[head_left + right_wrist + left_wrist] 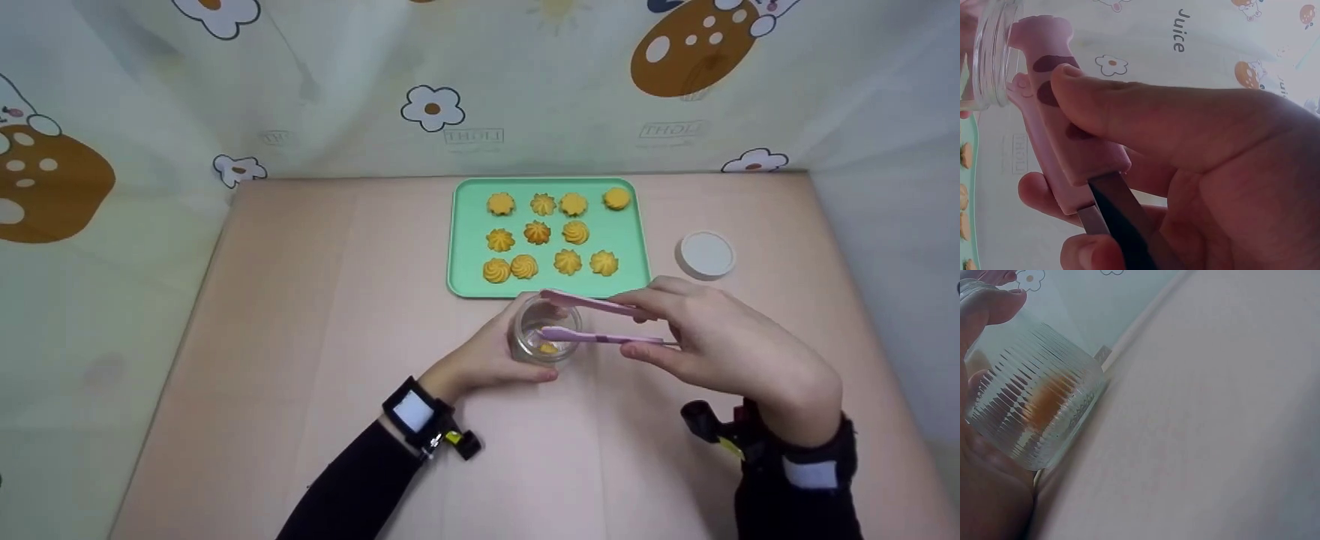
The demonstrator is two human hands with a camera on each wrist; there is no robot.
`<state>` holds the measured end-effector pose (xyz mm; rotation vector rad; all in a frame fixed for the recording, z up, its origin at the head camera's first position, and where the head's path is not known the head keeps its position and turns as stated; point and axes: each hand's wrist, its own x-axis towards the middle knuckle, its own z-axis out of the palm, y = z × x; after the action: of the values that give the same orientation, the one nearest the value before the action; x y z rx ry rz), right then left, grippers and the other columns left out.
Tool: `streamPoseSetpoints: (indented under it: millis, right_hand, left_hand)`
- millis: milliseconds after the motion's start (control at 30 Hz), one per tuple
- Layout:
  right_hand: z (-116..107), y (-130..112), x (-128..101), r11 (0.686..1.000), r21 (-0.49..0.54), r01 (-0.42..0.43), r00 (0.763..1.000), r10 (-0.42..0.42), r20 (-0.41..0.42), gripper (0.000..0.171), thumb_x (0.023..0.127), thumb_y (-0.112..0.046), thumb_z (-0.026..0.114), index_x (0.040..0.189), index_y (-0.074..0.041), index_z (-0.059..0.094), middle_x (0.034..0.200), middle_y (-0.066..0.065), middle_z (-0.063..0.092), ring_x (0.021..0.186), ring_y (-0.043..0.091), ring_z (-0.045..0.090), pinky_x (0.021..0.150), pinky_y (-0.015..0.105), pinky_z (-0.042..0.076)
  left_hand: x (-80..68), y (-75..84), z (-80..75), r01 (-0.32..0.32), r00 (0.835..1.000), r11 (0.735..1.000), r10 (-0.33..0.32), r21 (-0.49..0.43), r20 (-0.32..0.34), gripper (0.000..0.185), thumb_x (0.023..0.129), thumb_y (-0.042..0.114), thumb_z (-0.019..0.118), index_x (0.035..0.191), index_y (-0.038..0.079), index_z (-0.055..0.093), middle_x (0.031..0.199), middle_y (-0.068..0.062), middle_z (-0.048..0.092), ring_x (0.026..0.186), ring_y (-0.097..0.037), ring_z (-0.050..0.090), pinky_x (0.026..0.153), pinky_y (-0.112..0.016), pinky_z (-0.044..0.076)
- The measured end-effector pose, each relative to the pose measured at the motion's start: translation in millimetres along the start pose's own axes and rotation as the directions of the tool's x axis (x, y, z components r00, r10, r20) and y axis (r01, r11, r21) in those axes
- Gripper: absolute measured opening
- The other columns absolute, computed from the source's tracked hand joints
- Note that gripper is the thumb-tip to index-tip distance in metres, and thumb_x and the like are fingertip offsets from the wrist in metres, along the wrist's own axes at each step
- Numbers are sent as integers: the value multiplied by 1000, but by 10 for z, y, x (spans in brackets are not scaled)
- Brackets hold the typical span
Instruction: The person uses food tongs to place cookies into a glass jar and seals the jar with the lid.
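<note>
My left hand (487, 352) grips a clear ribbed glass jar (1044, 394) from its left side, its mouth facing up in the head view. Inside, low in the jar, is a golden cookie (548, 348), blurred through the glass in the left wrist view. My right hand (720, 341) holds pink tongs (592, 302) between thumb and fingers. The two tong arms stand apart with their tips over the jar mouth, and nothing shows between them. In the right wrist view the paw-shaped tips (1044, 34) are beside the jar's rim (994, 56).
Behind the jar lies a green tray (469, 289) with several piped cookies (537, 232) in loose rows. A round white lid (706, 255) rests to the tray's right. Patterned curtains (360, 75) border the pinkish table (300, 315) at the back and sides.
</note>
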<state>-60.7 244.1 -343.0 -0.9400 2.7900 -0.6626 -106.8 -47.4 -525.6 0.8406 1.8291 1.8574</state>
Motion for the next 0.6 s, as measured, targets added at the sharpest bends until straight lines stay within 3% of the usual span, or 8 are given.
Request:
streamPoseSetpoints:
  millis: [233,367,500,600]
  right_hand:
    - [-2,24,-1,1000,-16,19,999,-19,-35,38,98,-31,85,134,-20,77,108,-8,70,93,9,59,76,35,57]
    - [-18,79,13,996,-6,90,990,-90,-104,41,97,-27,87,135,-18,76,107,-8,67,85,6,55,68,26,53]
    - [-30,246,85,988,-9,151,955,-148,-258,47,94,-18,89,138,-13,73,108,-2,66,77,7,54,62,16,48]
    - [16,478,223,997,-6,78,921,-74,-383,48,95,-15,88,140,-10,72,107,4,67,75,10,54,61,12,44]
  left_hand:
    - [-10,20,-3,18,1000,1000,-18,10,-6,93,79,16,98,157,23,48,153,2,58,144,-19,54,126,-43,40]
    - [-14,20,-1,14,1000,1000,-14,7,-1,93,79,15,97,158,22,47,154,1,57,145,-20,53,126,-45,40]
    - [-16,12,-2,11,1000,1000,-11,6,-1,94,79,14,98,158,21,47,153,0,57,146,-21,51,127,-45,37]
    - [-12,6,-8,10,1000,1000,-10,8,-9,94,78,14,99,157,20,48,152,-1,58,146,-21,51,128,-45,36]
